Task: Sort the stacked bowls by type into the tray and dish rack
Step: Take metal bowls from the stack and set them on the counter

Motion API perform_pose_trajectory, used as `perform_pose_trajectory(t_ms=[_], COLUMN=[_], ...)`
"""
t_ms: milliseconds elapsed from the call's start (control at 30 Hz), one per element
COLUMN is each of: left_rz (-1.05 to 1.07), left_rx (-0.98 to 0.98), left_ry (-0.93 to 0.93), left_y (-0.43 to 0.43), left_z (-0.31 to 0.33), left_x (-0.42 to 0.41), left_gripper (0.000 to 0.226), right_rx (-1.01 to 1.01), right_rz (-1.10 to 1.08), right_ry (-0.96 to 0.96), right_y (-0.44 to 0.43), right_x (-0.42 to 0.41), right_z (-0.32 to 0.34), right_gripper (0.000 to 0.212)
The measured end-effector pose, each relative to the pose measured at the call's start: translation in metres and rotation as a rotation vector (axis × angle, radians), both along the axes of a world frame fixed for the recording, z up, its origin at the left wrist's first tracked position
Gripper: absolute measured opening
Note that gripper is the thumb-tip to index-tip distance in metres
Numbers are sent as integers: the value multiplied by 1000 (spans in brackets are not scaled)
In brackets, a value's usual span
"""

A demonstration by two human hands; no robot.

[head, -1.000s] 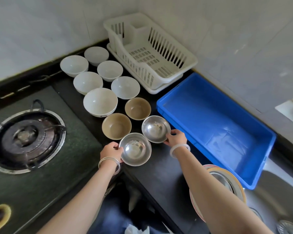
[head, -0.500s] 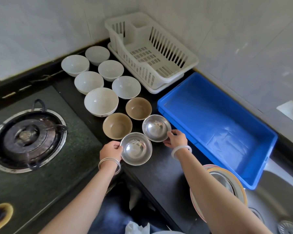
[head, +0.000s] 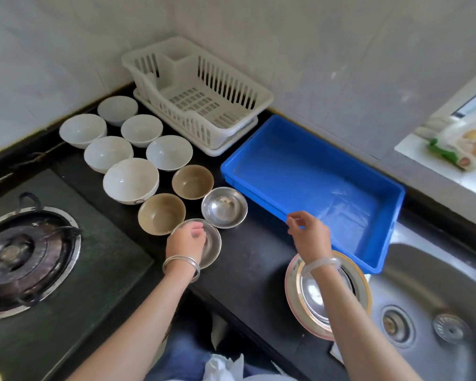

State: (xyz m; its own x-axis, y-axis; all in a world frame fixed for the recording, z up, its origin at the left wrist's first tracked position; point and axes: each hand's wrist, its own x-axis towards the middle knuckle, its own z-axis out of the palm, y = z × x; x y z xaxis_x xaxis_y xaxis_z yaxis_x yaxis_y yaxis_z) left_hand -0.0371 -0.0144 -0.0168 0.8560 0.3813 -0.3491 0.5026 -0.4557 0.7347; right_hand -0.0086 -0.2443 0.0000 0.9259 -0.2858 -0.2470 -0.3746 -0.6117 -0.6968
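Several white bowls (head: 131,180) stand in two rows on the black counter, with two brown bowls (head: 193,181) in front of them. Nearest me are two steel bowls. My left hand (head: 186,240) lies over the near steel bowl (head: 213,243), fingers curled on its left rim. The far steel bowl (head: 224,207) stands free. My right hand (head: 309,235) hovers over the near edge of the blue tray (head: 313,171), fingers apart and holding nothing. The white dish rack (head: 259,97) stands at the back against the wall. Both the tray and the rack hold nothing.
A stack of plates (head: 291,292) with a steel dish on top sits at the counter's front edge under my right forearm. A steel sink (head: 437,298) is to the right and a gas burner (head: 19,257) to the left. A food packet (head: 462,144) lies on the windowsill.
My right hand let go of the far steel bowl and rose to the right over the tray's edge. My left hand slid from beside the near steel bowl onto it. The view shifted right.
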Motion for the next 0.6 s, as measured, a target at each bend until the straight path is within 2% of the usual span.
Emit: perform_pose_trajectory(t_ms=[133,200,300,367,433,500,600], left_rz=[-230,-353,-503,-595,-667,-710,-743], left_rx=[-58,-63,-40,-25,-13,15,65], left_ry=[3,14,41,60,71,80,82], left_y=[-59,-90,-132,-152,-165,-174,-179], left_z=[2,0,-3,-5,-7,-10,-15], left_x=[2,-1,-7,-11,-13,-16,-18], left_gripper=[25,24,32,40,41,38,36], right_rx=[-139,-221,-339,-329,-285,-222,-165], right_rz=[-167,-213,-270,-313,-345,-375,-419], right_ry=[-44,-40,56,160,229,236,205], right_y=[-59,-83,-105,-110,-110,-106,-102], right_x=[-42,-67,-98,-111,-118,-119,-118], right_z=[3,-2,-16,-25,-33,-38,-41], right_gripper=[14,20,44,62,72,71,56])
